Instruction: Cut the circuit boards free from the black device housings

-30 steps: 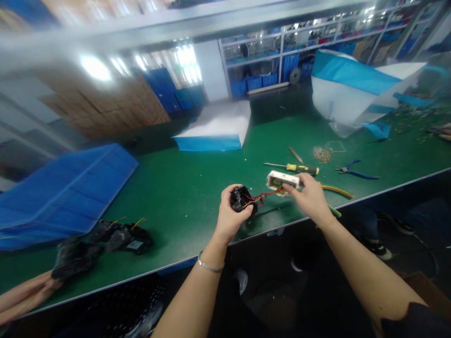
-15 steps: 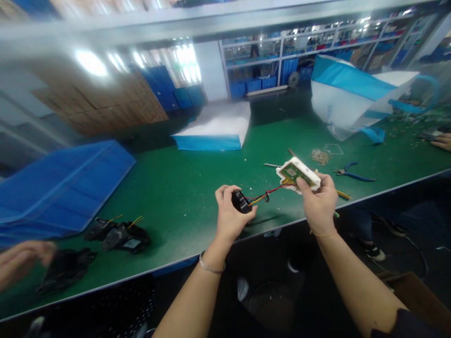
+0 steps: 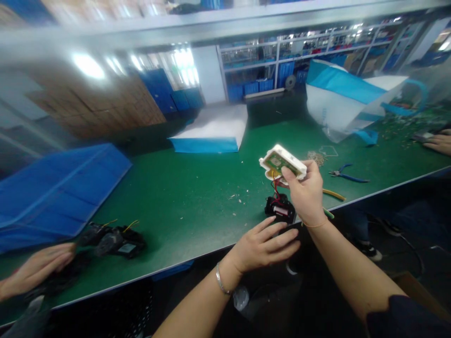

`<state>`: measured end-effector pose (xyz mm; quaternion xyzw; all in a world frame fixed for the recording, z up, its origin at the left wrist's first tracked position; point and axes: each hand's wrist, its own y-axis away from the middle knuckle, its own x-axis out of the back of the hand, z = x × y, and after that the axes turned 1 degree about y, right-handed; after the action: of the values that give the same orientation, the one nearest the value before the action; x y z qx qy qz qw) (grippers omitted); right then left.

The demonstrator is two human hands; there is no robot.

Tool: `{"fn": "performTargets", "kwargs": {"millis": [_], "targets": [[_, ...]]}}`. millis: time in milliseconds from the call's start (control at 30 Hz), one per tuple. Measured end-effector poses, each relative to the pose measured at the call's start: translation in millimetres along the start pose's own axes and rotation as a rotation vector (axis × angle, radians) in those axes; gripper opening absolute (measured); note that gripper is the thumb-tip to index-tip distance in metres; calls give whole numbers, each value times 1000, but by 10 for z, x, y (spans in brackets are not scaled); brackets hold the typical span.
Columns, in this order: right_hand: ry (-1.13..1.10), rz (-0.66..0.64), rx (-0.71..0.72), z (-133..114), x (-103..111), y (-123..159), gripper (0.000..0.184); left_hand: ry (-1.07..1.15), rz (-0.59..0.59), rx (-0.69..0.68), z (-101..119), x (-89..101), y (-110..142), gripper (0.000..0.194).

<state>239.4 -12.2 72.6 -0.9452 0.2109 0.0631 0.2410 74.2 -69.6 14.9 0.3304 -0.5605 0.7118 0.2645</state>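
Left hand (image 3: 262, 248): fingers loosely spread, now off the black unit; fingertip contact uncertain.
Black unit (image 3: 281, 211): set down at the near edge of the green bench (image 3: 176, 197), wired to the white housing; apparently no longer needing support.
Right hand (image 3: 307, 195): pinching the white housing (image 3: 291, 158), raised, thumb on its circuit board (image 3: 276, 160).
Pliers (image 3: 352, 177): beyond, untouched.

Green bench (image 3: 151, 188) w/ blue bin (image 3: 63, 188), shelving (image 3: 250, 65) & bright window (image 3: 185, 68) in bkgd.
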Motion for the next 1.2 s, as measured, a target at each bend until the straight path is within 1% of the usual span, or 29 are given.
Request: {"fn": "performTargets", "kwargs": {"millis": [33, 67, 167, 200, 233, 267, 333, 400, 467, 567, 633, 700, 800, 967, 1067, 1133, 1167, 1200], "targets": [[-11, -30, -8, -19, 5, -6, 34, -55, 71, 18, 4, 21, -10, 43], [-31, -53, -27, -31, 12, -14, 34, -92, 162, 91, -5, 48, -17, 42], [-157, -74, -124, -53, 35, -54, 36, -65, 436, 497, -109, 138, -32, 38], [-206, -71, -157, -62, 38, -70, 38, -23, 495, 616, -163, 166, -39, 36], [-248, -72, -185, -74, 39, -83, 38, 30, 536, 705, -223, 190, -45, 35], [-281, -79, -211, -88, 36, -92, 38, 90, 556, 765, -283, 211, -53, 35], [-329, -111, -260, -121, 19, -90, 36, 226, 539, 823, -388, 240, -70, 37], [-362, -160, -319, -156, -10, -63, 34, 395, 469, 829, -452, 258, -87, 40], [-382, -203, -383, -192, -45, -21, 32, 601, 346, 800, -468, 267, -104, 41], [-385, -233, -438, -248, -95, 33, 32, 863, 109, 763, -423, 271, -126, 46], [-375, -237, -445, -285, -119, 53, 33, 907, 4, 738, -379, 269, -140, 46], [-368, -241, -444, -313, -131, 64, 33, 840, -38, 705, -345, 269, -149, 42], [-352, -217, -406, -319, -126, 66, 32, 702, -21, 699, -336, 279, -133, 32], [-228, -68, -255, -230, -73, 27, 37, 419, 70, 734, -427, 330, -48, 18], [-184, -23, -211, -170, -49, 5, 40, 370, 112, 746, -477, 334, -20, 12], [-170, -13, -190, -147, -45, 2, 40, 349, 158, 797, -468, 317, -22, 16], [-163, -12, -179, -140, -45, 3, 40, 318, 178, 835, -449, 308, -28, 22], [-154, -12, -164, -136, -47, 5, 41, 281, 187, 879, -423, 301, -37, 33]]}}
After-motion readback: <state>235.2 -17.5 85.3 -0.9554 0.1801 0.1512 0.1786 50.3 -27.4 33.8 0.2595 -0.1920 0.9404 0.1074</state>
